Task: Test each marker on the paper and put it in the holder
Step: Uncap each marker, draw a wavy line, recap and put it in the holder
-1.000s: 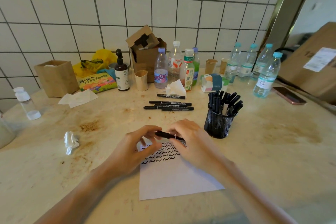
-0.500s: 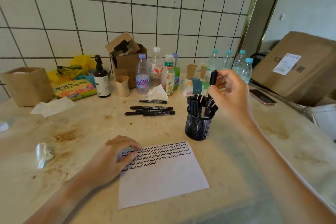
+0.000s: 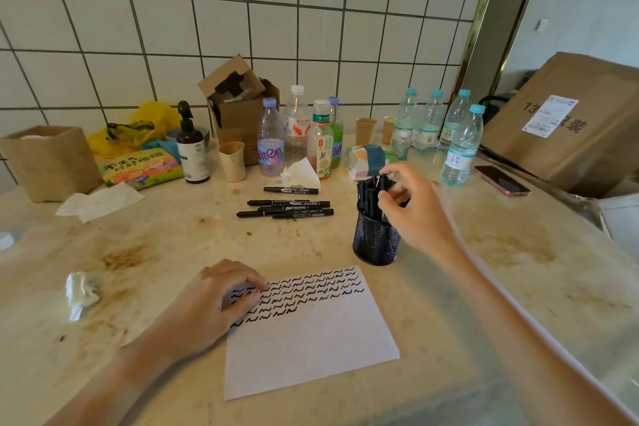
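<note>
Right of centre on the stained counter (image 3: 518, 287), the black mesh holder (image 3: 375, 242) can be seen stuffed with black markers, and the right hand (image 3: 413, 209) is parked over its rim with thumb and fingers curled around the cap end of one marker (image 3: 383, 181) that is already standing among the others, so that one is still pinched, not let go. Near the front, the white paper (image 3: 311, 346) is laid flat, its far edge covered in rows of black squiggles, and its left edge is pinned down by the left hand (image 3: 211, 304), fingers loosely bent with the tips pressed onto the sheet, nothing gripped. Further back, between paper and bottles, a small bunch of loose markers (image 3: 287, 208) is laid lengthwise on the counter, four close together and one a bit farther off beside a white tissue (image 3: 302, 175). Along the tiled wall a row of plastic bottles (image 3: 297, 128) is lined up, with a brown pump bottle (image 3: 192, 149) to the left and a torn cardboard box (image 3: 238, 104) behind. A crumpled tissue (image 3: 81, 292) is left near the left side, and a pink phone (image 3: 501, 180) is seen at far right, beside a big cardboard carton (image 3: 567, 121)
</note>
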